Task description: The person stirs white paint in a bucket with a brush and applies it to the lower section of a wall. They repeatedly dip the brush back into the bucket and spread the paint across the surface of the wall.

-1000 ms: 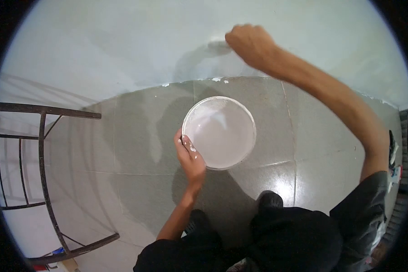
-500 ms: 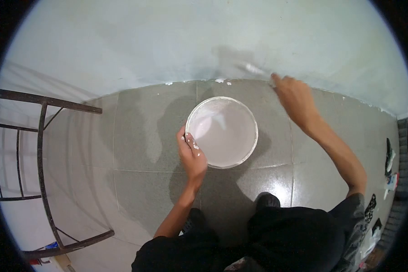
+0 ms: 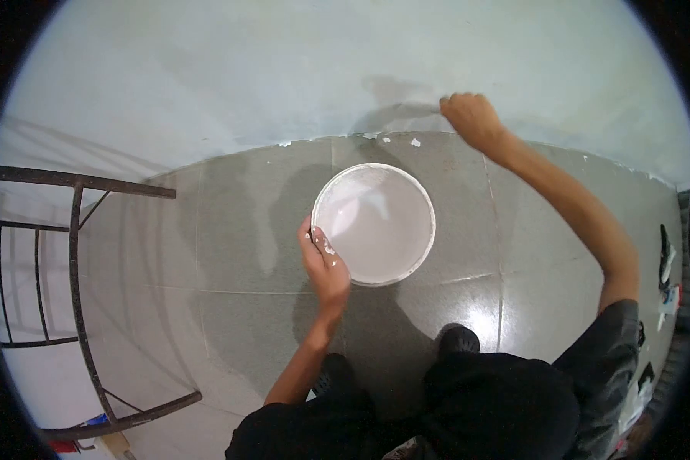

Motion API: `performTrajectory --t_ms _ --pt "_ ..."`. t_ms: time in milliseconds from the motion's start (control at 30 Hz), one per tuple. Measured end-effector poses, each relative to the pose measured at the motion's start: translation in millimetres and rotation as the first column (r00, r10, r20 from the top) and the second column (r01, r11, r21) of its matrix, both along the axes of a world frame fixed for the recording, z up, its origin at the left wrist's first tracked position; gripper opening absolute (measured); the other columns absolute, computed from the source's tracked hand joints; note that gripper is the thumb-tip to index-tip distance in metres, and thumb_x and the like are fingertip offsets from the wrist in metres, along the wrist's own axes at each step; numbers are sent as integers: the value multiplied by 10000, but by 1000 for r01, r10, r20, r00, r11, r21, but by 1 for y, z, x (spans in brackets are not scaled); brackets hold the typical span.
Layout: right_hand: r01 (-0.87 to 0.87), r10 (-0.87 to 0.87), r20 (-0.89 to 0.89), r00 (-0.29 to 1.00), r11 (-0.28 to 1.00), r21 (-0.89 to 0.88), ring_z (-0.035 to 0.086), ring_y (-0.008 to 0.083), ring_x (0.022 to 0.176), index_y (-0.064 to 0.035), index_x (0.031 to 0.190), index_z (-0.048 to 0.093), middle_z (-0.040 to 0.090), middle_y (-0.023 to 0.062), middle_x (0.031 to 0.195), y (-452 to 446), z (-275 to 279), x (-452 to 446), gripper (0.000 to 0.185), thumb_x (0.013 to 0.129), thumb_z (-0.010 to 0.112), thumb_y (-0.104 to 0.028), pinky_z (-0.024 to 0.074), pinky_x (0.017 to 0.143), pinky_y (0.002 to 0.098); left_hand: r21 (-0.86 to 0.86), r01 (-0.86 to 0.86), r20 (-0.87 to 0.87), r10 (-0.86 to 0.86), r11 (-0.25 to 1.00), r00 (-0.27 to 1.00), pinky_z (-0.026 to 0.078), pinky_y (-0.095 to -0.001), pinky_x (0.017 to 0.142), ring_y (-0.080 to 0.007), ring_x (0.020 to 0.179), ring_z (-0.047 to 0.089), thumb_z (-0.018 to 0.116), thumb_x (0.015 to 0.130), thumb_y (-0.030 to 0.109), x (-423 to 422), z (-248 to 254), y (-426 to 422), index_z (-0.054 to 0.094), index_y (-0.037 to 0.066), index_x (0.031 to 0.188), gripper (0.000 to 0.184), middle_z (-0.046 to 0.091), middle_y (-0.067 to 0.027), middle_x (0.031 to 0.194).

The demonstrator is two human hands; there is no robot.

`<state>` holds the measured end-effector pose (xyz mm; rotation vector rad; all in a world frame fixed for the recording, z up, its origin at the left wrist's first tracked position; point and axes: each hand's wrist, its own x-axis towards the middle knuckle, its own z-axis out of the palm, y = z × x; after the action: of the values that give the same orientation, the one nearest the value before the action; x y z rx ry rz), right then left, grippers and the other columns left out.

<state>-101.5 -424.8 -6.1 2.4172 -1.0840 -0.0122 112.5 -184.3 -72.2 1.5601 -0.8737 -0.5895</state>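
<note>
A round bucket point(image 3: 431, 249) of smooth, pinkish-white paint-like stuff stands on the tiled floor. My left hand point(image 3: 326, 268), spotted with white, is closed on the left side of its rim. Up against the wall point(image 3: 238, 69), my right hand point(image 3: 471, 119) is closed around a slim tool point(image 3: 420, 110) that points left. The tool is faint against the wall, and its kind cannot be made out. White blobs point(image 3: 415, 142) lie on the floor along the foot of the wall.
A dark metal frame point(image 3: 75, 253) with bars stands at the left. My shoes point(image 3: 458, 339) are just below the bucket. Assorted small items point(image 3: 667, 299) lie along the right edge. Grey tiles point(image 3: 245, 337) cover the floor.
My right hand has moved up and slightly left along the wall with the tool. Another white blob has appeared on the floor near the wall. My left hand stays on the bucket.
</note>
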Motion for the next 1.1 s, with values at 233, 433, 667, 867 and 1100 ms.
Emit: performTrajectory --t_ms 233,433,667,867,1100 --pt "97 -87 58 995 977 -193 630 275 618 -20 796 587 612 144 716 44 129 -4 43 796 562 -56 508 520 356 17 -42 16 41 999 999 410 -354 865 -240 971 548 316 994 225 1 -3 -1 447 -26 1190 344 564 -184 1066" --pt "222 -195 215 957 970 -104 611 286 583 -6 936 526 587 163 701 105 128 -12 131 874 513 -120 476 484 385 7 -43 -20 43 999 999 410 -355 860 -249 971 547 319 993 220 2 -7 -2 453 -20 1186 336 562 -180 1063" --pt "126 -129 4 992 980 156 643 250 656 -29 802 571 601 116 675 77 10 -23 75 803 552 -102 514 540 358 20 -22 2 22 1000 1000 400 -360 887 -246 1006 530 294 998 222 1 -3 -1 420 -35 1210 356 536 -187 1089" --pt "51 -50 -49 998 998 26 652 187 666 -95 664 608 631 63 668 30 -56 -22 109 767 574 -87 510 530 312 6 10 29 -10 1000 1000 396 -367 901 -248 1015 525 290 1000 226 4 -3 -2 412 -42 1214 364 527 -191 1096" --pt "67 -69 -67 995 997 -37 659 189 704 -124 661 638 649 68 704 -6 -23 -26 103 751 596 -99 518 544 315 10 12 19 -12 1000 1000 391 -362 904 -246 1016 523 289 999 217 4 -6 -2 415 -37 1212 355 527 -190 1102"
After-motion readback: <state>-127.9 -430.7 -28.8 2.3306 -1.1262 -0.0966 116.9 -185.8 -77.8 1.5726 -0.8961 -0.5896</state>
